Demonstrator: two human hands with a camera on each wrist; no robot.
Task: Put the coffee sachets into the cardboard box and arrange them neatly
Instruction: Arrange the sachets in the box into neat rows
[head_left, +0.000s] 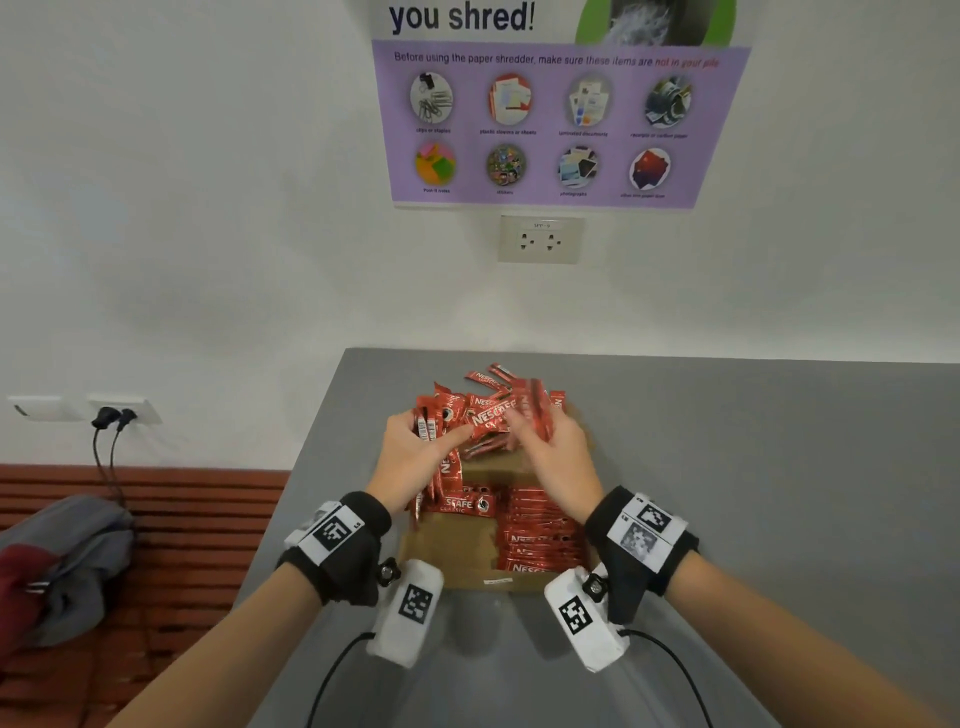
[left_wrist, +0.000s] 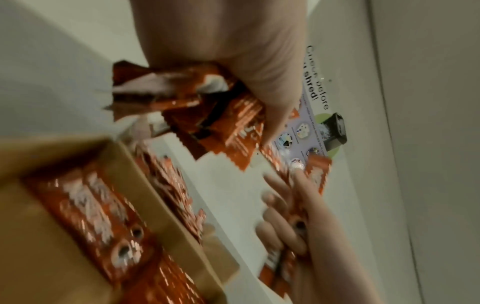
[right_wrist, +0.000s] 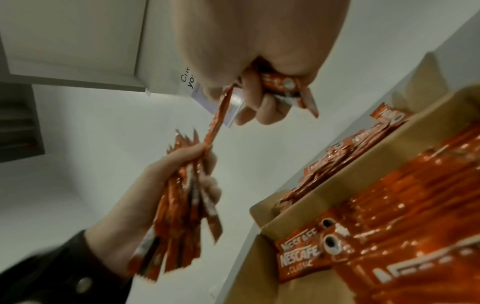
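Note:
An open cardboard box sits on the grey table; red Nescafe sachets lie stacked flat in its right half, a few more across its far left. A loose heap of sachets lies beyond the box. My left hand grips a bunch of sachets above the box's far left. My right hand holds a few sachets and pinches one that reaches to the left hand's bunch. In the left wrist view the left hand's bunch fans out under the palm.
The grey table has bare surface right of the box and ends at a left edge near the box. A wall with a poster and socket stands close behind. A wooden bench with a grey bag lies left.

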